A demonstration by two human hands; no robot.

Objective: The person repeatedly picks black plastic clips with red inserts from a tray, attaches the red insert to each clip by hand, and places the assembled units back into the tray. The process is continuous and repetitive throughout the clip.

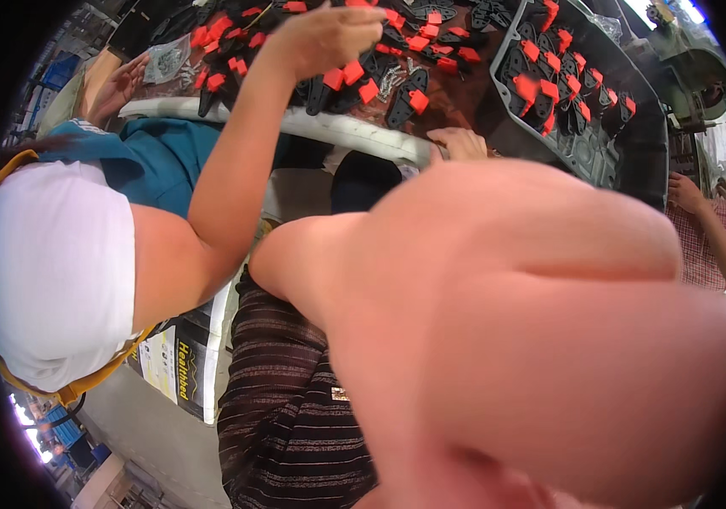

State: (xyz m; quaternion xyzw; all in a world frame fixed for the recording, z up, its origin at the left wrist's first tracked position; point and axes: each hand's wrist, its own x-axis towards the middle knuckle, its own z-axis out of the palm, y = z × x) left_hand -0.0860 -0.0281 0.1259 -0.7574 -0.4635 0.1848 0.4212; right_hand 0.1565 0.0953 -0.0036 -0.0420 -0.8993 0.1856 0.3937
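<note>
A large, blurred hand, which looks like my left hand, is very close to the camera and covers the lower right of the view. Its fingers cannot be made out clearly. Beyond it, what appears to be my right hand lies at the table's white padded edge, fingers stretched leftward and apparently holding nothing; its forearm is hidden. Just past that hand is a black part with a red clip. More such parts and loose silver screws are spread over the brown tabletop.
A deep black tray at the right holds several black parts with red clips. To the left sits a co-worker, one hand over the parts, the other beside a clear bag. Another person's hand shows far right.
</note>
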